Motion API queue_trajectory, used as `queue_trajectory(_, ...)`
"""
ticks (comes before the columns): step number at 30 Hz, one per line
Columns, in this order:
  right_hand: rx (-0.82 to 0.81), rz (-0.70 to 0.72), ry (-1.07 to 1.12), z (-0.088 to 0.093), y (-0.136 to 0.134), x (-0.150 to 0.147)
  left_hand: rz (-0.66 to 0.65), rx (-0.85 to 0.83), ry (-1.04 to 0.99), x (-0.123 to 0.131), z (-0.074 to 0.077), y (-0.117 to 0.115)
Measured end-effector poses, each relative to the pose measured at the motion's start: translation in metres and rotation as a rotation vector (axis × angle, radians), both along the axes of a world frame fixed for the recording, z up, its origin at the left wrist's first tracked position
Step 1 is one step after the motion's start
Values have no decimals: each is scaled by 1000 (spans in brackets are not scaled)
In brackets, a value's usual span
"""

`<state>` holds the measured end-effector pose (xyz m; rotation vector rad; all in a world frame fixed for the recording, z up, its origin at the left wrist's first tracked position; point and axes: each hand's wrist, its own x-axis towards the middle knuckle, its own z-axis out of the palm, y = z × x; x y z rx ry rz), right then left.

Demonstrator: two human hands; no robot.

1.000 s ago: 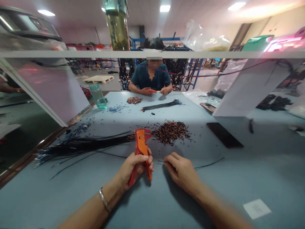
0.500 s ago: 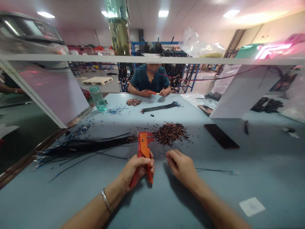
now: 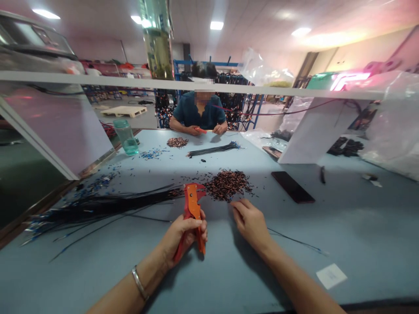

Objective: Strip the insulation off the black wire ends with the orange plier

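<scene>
My left hand (image 3: 189,231) is wrapped round an orange and red wire stripper (image 3: 193,203), whose head points away from me. Its jaws are beside a pile of small dark and copper-coloured pieces (image 3: 227,185). My right hand (image 3: 250,220) is closed, fingers pinched together at the near edge of that pile. A thin black wire (image 3: 294,240) with a blue end runs out to the right from under it; whether the fingers grip it is hidden. Left of the tool lies a bundle of black wires (image 3: 114,204) with blue ends.
Across the table a person (image 3: 199,111) holds a red tool. A green bottle (image 3: 127,138) stands back left. A phone (image 3: 292,186) and a white paper square (image 3: 331,275) lie at right. A shelf (image 3: 229,88) spans above the table.
The view has shifted slightly right. My right hand has moved closer to the pile, and the wire trailing from it now slants more. My left hand still grips the tool.
</scene>
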<state>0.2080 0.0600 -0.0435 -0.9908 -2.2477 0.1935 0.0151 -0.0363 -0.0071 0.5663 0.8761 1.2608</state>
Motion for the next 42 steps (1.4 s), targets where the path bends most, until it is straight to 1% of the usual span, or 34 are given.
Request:
queue_trajectory(1,-1,32,5,1,-4,0,-1,-1,1,0,0,0)
queue_trajectory(4,-24,191,-20,5,-15,-5,-14,10,-14,0,-1,0)
queue_trajectory(6,-47,232,-24,5,-18,-7,-35,21,-42,-1,-2,0)
queue_trajectory(10,-86,128,85,7,-8,0,-152,3,-128,-4,-5,-1)
queue_trajectory(13,-130,72,182,14,-2,12,-253,-11,-170,-4,-7,-2)
queue_trajectory(18,-288,66,359,29,-8,18,-338,-5,-170,0,-7,-6)
queue_trajectory(21,-322,76,407,34,-15,17,-382,-11,-158,2,-7,-8)
queue_trajectory(26,-312,114,408,39,-21,17,-421,-36,-124,5,-5,-10)
queue_trajectory(32,-296,178,400,37,-21,16,-449,-37,-103,5,-4,-12)
queue_trajectory(42,-275,169,403,32,-23,15,-471,-21,-89,5,-6,-14)
